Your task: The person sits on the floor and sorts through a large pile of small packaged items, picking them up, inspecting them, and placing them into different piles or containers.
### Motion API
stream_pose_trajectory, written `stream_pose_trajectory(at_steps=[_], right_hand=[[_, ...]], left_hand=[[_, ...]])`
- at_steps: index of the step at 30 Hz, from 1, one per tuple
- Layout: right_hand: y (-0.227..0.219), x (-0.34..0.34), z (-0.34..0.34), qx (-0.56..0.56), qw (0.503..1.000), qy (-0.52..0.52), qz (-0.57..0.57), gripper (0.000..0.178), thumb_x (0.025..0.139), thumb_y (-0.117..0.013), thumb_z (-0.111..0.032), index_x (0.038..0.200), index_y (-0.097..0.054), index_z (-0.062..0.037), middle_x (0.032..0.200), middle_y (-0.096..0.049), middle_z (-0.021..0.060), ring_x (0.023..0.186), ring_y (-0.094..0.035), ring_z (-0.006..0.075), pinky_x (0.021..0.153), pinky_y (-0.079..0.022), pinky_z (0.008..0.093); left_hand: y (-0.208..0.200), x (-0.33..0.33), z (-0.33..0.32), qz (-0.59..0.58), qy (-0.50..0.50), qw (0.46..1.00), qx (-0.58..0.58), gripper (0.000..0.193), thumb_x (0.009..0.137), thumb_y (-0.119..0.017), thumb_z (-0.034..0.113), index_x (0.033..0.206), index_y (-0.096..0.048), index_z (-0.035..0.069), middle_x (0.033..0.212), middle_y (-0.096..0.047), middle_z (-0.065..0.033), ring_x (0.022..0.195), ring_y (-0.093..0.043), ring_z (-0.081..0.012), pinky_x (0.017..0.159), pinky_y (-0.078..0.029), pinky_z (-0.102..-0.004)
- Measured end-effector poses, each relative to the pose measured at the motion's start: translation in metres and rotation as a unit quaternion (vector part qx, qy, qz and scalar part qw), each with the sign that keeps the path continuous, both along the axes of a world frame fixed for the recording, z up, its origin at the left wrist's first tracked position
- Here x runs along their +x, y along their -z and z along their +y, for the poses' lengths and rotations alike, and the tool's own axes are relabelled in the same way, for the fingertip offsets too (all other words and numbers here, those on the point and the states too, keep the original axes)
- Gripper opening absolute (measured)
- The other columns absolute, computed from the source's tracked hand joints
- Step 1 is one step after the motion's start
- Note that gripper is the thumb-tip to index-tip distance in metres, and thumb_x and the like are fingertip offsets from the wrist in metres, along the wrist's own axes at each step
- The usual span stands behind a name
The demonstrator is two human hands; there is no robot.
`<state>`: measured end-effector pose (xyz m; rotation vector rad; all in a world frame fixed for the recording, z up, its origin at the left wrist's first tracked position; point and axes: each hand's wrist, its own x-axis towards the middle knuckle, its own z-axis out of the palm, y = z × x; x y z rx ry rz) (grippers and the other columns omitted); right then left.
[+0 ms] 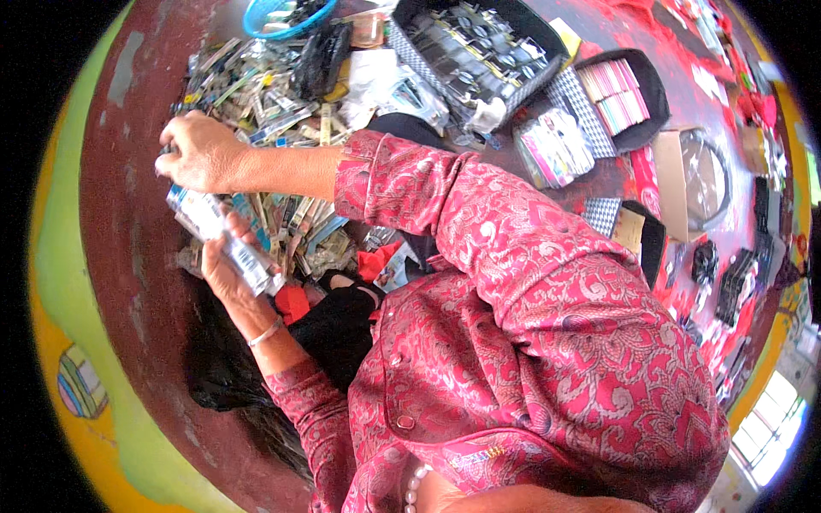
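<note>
Our left fingers (239, 227) were closed round 1 slim white-and-blue pkt (208, 219), thumb on 1 side, fingertips showing over the other; hold looked firm, not crushing. The pkt sat slantwise in that grip, its top end just below our right fingers (174, 137), its lower end out past the left thumb, barcode showing there. Our right fingers were curled in w/ little or no gap between tips & palm. Smth dark showed at those tips, too small to make out, so we couldn't tell if they had hold of anything.

Around the fingers: a big heap of slim pkts (256, 103) spread to the right of both sets & beyond; a blue basket (295, 34) stood farther off, up & right of the right fingers; black plastic (218, 350) lay below the left ones.

Step in hand, as we judged it: a 2-handed one, left steadying the pkt, right busy near its top end. Next move, we reckoned, called for a steady left hold, light right fingertips lined up w/ that end, & care not to bend the pkt or let it slip.
</note>
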<state>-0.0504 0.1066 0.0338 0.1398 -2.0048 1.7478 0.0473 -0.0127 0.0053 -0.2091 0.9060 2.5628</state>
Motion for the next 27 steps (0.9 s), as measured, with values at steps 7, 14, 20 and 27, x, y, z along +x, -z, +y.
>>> stream_pose_trajectory(at_steps=[7, 14, 20, 27], right_hand=[[0.064, 0.029, 0.207, 0.085, 0.993, -0.073, -0.033, 0.03, 0.073, -0.06, -0.031, 0.086, -0.062, -0.0042, 0.067, -0.06, 0.011, 0.059, -0.058, 0.0232, 0.056, -0.046, 0.033], [0.229, 0.133, 0.389, 0.607, 0.675, 0.019, -0.419, 0.041, 0.056, -0.065, -0.035, 0.087, -0.06, -0.0074, 0.091, -0.06, 0.0107, 0.096, -0.053, 0.0267, 0.084, -0.032, 0.0565], [0.243, 0.13, 0.381, 0.619, 0.706, -0.045, -0.342, 0.025, 0.071, -0.054, -0.028, 0.081, -0.063, -0.0061, 0.083, -0.061, 0.0129, 0.082, -0.058, 0.0279, 0.077, -0.04, 0.048], [0.16, 0.082, 0.383, 0.495, 0.836, 0.039, -0.235, 0.027, 0.078, -0.047, -0.024, 0.087, -0.061, -0.0025, 0.081, -0.059, 0.0217, 0.08, -0.054, 0.0391, 0.07, -0.042, 0.0449]], left_hand=[[-0.003, -0.002, -0.008, -0.039, -0.045, 0.985, 0.163, 0.039, 0.069, -0.05, -0.002, 0.107, -0.039, -0.006, 0.076, -0.04, -0.0048, 0.064, -0.04, -0.0115, 0.057, -0.039, -0.0245], [0.016, -0.037, 0.011, -0.049, -0.056, 0.996, 0.043, 0.032, 0.076, -0.054, 0.01, 0.104, -0.045, -0.002, 0.068, -0.042, -0.0035, 0.056, -0.04, -0.0112, 0.05, -0.039, -0.0238], [-0.004, -0.031, 0.021, -0.018, -0.005, 0.997, 0.074, 0.032, 0.074, -0.057, 0.009, 0.103, -0.047, 0.001, 0.066, -0.039, -0.0004, 0.055, -0.037, -0.0097, 0.049, -0.035, -0.0231], [0.018, -0.011, 0.019, -0.052, -0.045, 0.998, 0.003, 0.021, 0.077, -0.051, 0.004, 0.097, -0.047, -0.002, 0.066, -0.05, -0.0041, 0.054, -0.049, -0.0135, 0.05, -0.045, -0.0265]])
